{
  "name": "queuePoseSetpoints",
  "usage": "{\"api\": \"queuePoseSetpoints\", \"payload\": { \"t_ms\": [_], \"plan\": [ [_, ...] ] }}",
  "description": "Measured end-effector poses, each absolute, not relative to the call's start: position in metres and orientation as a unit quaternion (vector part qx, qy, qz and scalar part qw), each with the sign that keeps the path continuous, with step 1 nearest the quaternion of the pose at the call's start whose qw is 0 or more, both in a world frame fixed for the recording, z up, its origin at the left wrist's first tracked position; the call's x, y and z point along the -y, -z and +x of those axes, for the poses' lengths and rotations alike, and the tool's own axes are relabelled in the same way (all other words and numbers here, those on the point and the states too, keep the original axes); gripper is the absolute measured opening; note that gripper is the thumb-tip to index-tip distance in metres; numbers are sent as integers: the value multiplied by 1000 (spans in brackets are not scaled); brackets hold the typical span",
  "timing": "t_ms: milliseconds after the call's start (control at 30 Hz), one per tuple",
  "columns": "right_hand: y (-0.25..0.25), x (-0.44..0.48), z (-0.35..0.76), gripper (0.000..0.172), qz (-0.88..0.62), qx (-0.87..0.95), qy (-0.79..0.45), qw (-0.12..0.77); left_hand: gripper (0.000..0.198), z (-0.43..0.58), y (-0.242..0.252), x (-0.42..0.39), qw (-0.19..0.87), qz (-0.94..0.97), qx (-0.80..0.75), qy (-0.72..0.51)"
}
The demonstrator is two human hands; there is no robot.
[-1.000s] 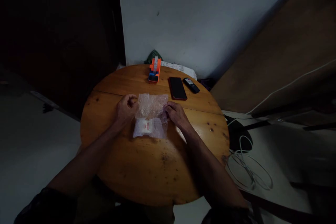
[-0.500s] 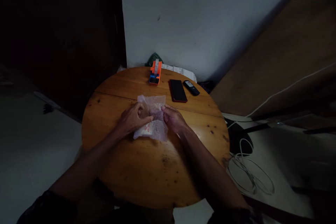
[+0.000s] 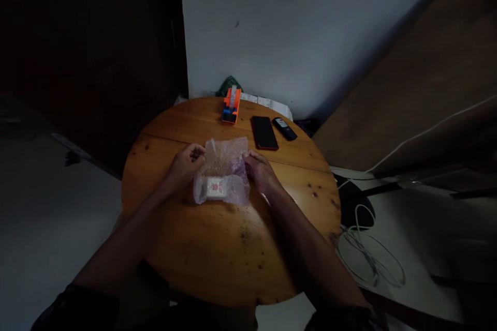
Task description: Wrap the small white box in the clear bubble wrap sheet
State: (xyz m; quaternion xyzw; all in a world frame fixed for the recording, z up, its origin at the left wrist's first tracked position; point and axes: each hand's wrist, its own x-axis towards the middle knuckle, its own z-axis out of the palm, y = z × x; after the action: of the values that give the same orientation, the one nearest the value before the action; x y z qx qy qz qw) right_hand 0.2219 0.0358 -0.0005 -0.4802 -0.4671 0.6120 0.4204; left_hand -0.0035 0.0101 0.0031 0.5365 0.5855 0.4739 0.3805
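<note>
A sheet of clear bubble wrap [image 3: 225, 163] lies on the round wooden table [image 3: 217, 248], folded around a small white packet with red print [image 3: 216, 186]. My left hand [image 3: 185, 163] pinches the wrap's left edge with curled fingers. My right hand [image 3: 261, 171] grips the right edge, fingers closed on the plastic. The far part of the wrap stands up between both hands, and the packet rests in its near part.
At the table's far side sit an orange and blue tape dispenser [image 3: 230, 106], a dark phone [image 3: 264, 133] and a small black remote [image 3: 284, 128]. White cables [image 3: 368, 253] coil on the floor at the right. A white wall stands behind.
Half a second ago my left hand lay over the packet on the wrap. It has drawn back to the left edge, and the wrap's far flap stands open again.
</note>
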Motion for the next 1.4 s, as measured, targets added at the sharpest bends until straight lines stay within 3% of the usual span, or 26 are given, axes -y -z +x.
{"api": "queuePoseSetpoints", "payload": {
  "t_ms": [200,333,467,633,800,967,1067,1200,1400],
  "plan": [
    [-3,-37,226,36,-488,483,-591,424,23,-15,-11,-12,384,486,-607,-498],
    [-2,-38,228,33,-497,487,-583,420,31,-15,-17,-2,373,609,-585,-383],
    [-2,-38,228,31,-505,492,-572,419,23,-14,-13,2,338,665,-590,-310],
    [-2,-41,230,30,-520,514,-535,422,17,-21,-2,-6,304,610,-624,-383],
    [4,-48,240,26,-560,593,-414,404,27,-28,5,-13,292,561,-667,-393],
    [5,-51,243,15,-627,688,-204,305,36,-27,0,-12,196,555,-703,-398],
    [4,-50,241,29,-654,690,-167,259,33,-22,-8,-8,132,586,-668,-440],
    [2,-49,240,35,-659,699,-158,230,32,-11,-16,-1,213,695,-577,-372],
    [1,-48,240,34,-658,701,-165,219,53,-3,-31,6,275,773,-517,-244]
  ]
}}
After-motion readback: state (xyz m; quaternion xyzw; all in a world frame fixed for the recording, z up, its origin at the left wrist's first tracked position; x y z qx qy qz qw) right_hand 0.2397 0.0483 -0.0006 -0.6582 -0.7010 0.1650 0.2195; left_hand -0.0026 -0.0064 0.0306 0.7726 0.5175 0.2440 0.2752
